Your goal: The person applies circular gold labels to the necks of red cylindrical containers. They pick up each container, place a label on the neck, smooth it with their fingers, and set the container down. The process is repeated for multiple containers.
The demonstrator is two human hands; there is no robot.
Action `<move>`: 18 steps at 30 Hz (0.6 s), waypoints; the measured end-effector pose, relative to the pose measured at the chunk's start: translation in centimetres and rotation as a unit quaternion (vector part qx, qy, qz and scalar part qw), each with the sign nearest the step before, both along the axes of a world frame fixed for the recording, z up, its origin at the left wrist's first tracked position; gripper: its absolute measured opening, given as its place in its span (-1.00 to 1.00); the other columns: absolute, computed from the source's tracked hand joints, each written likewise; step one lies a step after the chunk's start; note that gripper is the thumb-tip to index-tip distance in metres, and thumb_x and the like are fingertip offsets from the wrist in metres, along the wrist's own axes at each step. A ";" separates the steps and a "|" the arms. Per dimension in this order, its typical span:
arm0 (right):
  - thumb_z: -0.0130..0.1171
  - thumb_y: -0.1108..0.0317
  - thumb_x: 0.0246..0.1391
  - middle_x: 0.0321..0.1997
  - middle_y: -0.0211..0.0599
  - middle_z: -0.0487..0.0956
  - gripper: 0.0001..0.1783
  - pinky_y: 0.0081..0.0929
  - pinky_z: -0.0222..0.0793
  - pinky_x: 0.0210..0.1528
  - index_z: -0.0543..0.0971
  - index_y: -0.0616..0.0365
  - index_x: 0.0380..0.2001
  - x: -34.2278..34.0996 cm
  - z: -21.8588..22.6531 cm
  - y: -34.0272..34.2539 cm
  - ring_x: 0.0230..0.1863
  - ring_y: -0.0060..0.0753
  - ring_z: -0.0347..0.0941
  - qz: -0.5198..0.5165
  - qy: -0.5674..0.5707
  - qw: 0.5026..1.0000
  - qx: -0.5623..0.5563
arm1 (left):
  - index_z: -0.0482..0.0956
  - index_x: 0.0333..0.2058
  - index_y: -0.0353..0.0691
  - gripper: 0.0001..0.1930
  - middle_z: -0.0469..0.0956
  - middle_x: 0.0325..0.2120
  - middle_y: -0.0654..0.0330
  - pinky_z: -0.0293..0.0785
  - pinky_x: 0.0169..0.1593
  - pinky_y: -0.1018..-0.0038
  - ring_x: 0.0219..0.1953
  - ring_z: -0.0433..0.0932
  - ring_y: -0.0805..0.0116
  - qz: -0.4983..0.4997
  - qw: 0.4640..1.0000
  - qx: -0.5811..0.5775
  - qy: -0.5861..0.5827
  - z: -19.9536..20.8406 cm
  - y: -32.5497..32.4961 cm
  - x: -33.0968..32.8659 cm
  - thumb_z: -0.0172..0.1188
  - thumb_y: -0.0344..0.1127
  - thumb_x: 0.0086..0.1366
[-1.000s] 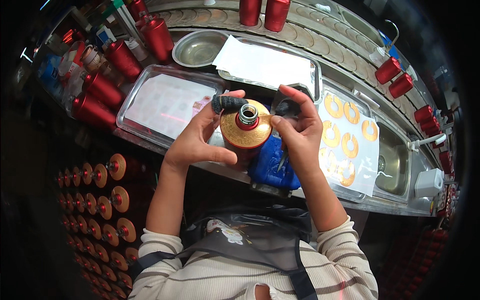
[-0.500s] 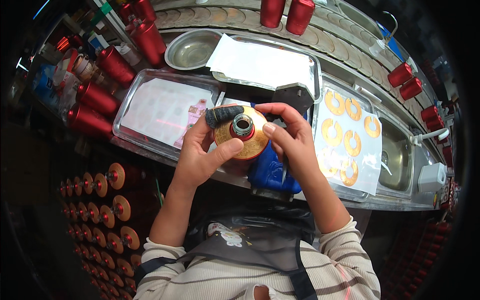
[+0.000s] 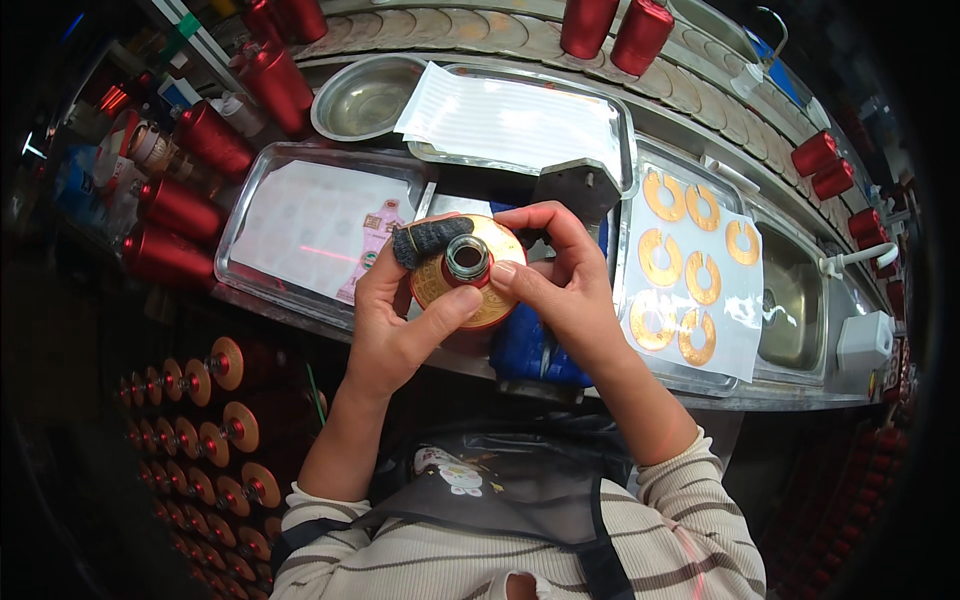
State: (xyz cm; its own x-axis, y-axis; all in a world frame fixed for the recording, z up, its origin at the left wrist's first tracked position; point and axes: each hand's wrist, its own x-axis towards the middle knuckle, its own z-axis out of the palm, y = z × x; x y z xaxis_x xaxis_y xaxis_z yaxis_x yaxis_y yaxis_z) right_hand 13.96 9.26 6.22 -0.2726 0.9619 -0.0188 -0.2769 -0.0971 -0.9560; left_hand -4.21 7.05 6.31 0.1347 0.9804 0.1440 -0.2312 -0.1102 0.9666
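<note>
Held in front of me is a red bottle point(image 3: 494, 240) with a gold ring-shaped label around its shoulder, its open glass neck point(image 3: 467, 259) facing up. My left hand point(image 3: 388, 340) grips it from the left, thumb across the gold shoulder close to the neck. A dark knitted finger cover point(image 3: 432, 241) sits on one of its fingers, resting on the label. My right hand point(image 3: 572, 290) is closed on the bottle's right side. Its thumb presses the label beside the neck and its forefinger reaches the far rim. The bottle's lower body is mostly hidden.
On the right, several gold C-shaped labels point(image 3: 659, 257) lie on a white sheet by a sink point(image 3: 790, 325). A tray point(image 3: 228, 262) with pink labels stands left, a metal bowl point(image 3: 365, 95) behind. A blue fixture point(image 3: 530, 350) is below the bottle. Gold-shouldered bottles point(image 3: 240, 425) stand lower left.
My right thumb has slid inward along the gold label toward the neck. Both hands and the bottle sit slightly farther left, and the view has shifted a little.
</note>
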 end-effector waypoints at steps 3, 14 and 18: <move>0.28 0.37 0.11 -0.17 -0.40 0.56 -0.56 -0.84 0.21 -0.47 0.43 0.20 0.04 0.3 0.2 0.1 -0.46 -0.86 0.40 0.008 -0.003 1.000 -0.003 | 0.44 0.15 -0.30 -0.48 0.56 -0.02 0.16 0.44 0.16 0.43 0.05 0.53 0.42 -0.002 1.000 -0.002 -0.005 0.1 0.0 0.1 0.31 -0.46 0.20; 0.31 0.40 0.08 -0.05 -0.36 0.54 -0.51 -0.81 0.35 -0.34 0.42 0.22 0.07 0.8 -0.1 0.2 -0.36 -0.80 0.49 0.033 -0.041 0.998 0.019 | 0.45 0.13 -0.29 -0.49 0.57 -0.02 0.17 0.45 0.16 0.43 0.04 0.54 0.42 0.003 1.000 0.000 -0.002 0.0 -0.1 -0.2 0.33 -0.44 0.20; 0.31 0.45 0.04 -0.04 -0.35 0.54 -0.50 -0.77 0.42 -0.26 0.42 0.23 0.07 0.9 -0.4 0.4 -0.34 -0.77 0.51 0.041 -0.026 0.999 0.013 | 0.46 0.13 -0.28 -0.50 0.57 -0.04 0.18 0.45 0.15 0.43 0.02 0.55 0.42 0.003 1.000 0.003 0.004 -0.2 -0.2 -0.3 0.33 -0.43 0.20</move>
State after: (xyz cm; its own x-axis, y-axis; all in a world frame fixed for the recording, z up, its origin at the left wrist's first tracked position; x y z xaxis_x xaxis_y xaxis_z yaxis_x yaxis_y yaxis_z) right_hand 14.91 9.62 5.83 -0.3506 0.9365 -0.0113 -0.2184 -0.0935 -0.9714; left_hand -4.55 6.88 6.12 0.1303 0.9801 0.1497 -0.2231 -0.1182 0.9676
